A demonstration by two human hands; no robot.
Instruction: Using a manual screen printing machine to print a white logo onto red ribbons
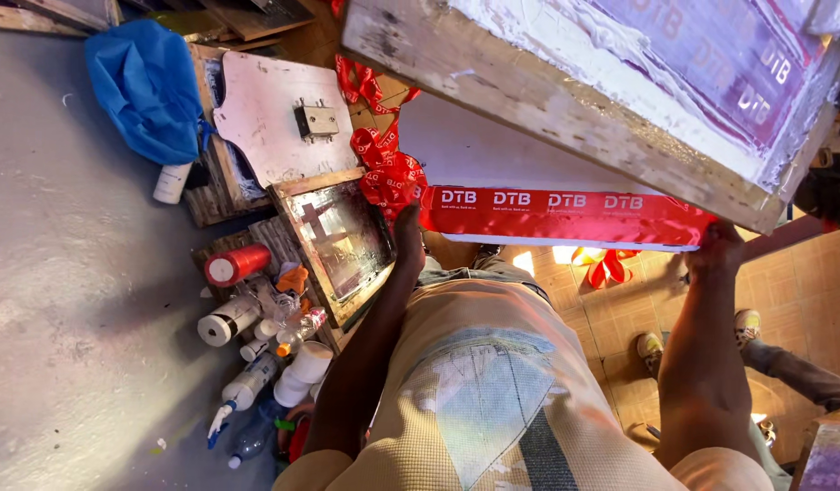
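Ribbon stretched flat on the bench

Left hand (409,232) and right hand (715,250) each pinched an end of the red ribbon (561,216) in closed fingers along the bench's (493,150) near edge, under the raised screen frame (565,91).

The person wears a short-sleeved top of pale tan waffle-knit cloth, its front patched with a large faded grey-blue panel streaked with white paint smears and a dark stripe below. Both forearms are bare, with no watch or band. The left hand (408,227) and right hand (716,247) are gloveless, 2 bare hands.
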